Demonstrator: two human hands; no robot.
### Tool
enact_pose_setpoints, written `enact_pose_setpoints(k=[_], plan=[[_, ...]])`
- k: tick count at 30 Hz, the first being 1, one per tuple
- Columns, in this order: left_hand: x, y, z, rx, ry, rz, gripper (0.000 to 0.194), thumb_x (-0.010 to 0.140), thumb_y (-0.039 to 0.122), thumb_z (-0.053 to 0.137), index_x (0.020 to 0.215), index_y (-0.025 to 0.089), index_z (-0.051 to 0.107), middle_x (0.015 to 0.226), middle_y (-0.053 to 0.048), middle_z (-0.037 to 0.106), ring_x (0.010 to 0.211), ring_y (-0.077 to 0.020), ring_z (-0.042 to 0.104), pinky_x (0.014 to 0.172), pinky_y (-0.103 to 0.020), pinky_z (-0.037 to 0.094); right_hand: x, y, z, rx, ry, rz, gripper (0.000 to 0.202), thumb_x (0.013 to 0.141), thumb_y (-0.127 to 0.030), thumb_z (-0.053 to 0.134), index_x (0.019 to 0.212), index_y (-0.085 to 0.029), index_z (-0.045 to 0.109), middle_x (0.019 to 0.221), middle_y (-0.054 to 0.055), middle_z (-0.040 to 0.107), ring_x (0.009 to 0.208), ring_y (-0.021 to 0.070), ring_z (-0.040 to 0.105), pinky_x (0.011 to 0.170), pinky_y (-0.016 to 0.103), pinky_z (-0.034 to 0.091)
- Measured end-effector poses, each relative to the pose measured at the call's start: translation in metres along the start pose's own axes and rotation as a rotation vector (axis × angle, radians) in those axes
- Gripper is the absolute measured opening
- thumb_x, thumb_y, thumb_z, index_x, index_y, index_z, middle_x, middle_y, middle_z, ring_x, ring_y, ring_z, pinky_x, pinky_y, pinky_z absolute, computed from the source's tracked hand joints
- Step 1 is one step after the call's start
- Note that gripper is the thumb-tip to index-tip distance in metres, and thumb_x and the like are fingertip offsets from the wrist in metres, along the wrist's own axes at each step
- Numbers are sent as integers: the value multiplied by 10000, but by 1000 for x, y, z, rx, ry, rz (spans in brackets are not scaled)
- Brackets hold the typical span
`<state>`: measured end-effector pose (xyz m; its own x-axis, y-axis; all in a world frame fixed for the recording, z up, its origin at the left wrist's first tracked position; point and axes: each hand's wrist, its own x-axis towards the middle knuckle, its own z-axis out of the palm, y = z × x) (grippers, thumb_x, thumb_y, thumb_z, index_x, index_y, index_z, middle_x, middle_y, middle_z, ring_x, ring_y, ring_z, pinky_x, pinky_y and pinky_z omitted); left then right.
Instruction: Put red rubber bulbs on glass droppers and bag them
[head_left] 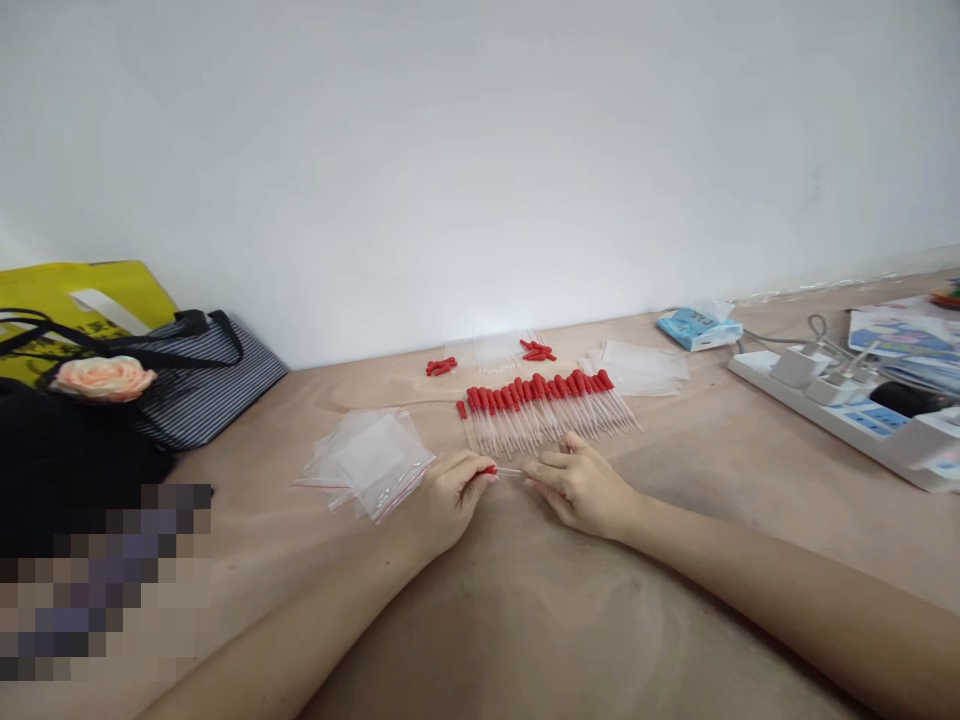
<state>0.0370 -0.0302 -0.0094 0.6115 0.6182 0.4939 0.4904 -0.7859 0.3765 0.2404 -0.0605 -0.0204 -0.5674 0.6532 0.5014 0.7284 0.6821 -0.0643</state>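
Observation:
Between my hands lies a dropper, its clear thin tube (510, 472) stretching sideways from a red rubber bulb (490, 470). My left hand (454, 490) pinches the bulb end, fingers mostly covering it. The tube's other end is in the closed fingers of my right hand (581, 488), which hide its tip. Just beyond my hands, a row of droppers with red bulbs (540, 400) lies side by side on the table, bulbs pointing away. Loose red bulbs (441, 367) form a small pile behind the row, and more red bulbs (538, 350) rest on clear tubes (495, 350) near the wall.
Clear zip bags (371, 455) are stacked left of my hands; more bags (645, 367) lie back right. A blue tissue pack (697, 326) and a white power strip (795, 390) with plugs stand right. A striped bag (217, 385) and a yellow bag (142, 290) sit left.

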Motion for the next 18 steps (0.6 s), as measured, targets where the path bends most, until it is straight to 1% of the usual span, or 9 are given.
enact_pose_setpoints(k=[4, 6, 10, 18], plan=[[0, 6, -3, 80, -111, 82, 183, 846, 237, 418, 795, 166, 578, 759, -41, 618, 697, -142, 544, 666, -278, 400, -1, 6, -5, 25, -82, -60, 248, 867, -213, 354, 798, -175, 589, 676, 12, 597, 532, 91, 422, 637, 274, 203], [1, 8, -3, 129, -133, 113, 180, 842, 236, 420, 786, 166, 577, 753, -42, 618, 697, -147, 538, 672, -289, 385, -2, 9, -6, 12, -103, -84, 254, 866, -218, 356, 767, -177, 586, 665, 11, 602, 516, 88, 407, 634, 278, 192], [1, 9, -1, 190, -146, 144, 160, 830, 224, 423, 778, 158, 559, 728, -37, 606, 699, -154, 524, 683, -302, 358, 0, 8, -5, -28, -93, -100, 268, 864, -221, 347, 734, -168, 576, 640, 12, 595, 500, 88, 379, 626, 287, 181], [2, 9, -2, 190, -200, 167, 183, 830, 233, 392, 767, 166, 549, 713, -32, 592, 709, -153, 518, 729, -314, 333, 4, 2, 1, -13, -55, -89, 287, 863, -221, 338, 714, -168, 578, 676, 22, 610, 513, 93, 384, 617, 292, 175]])
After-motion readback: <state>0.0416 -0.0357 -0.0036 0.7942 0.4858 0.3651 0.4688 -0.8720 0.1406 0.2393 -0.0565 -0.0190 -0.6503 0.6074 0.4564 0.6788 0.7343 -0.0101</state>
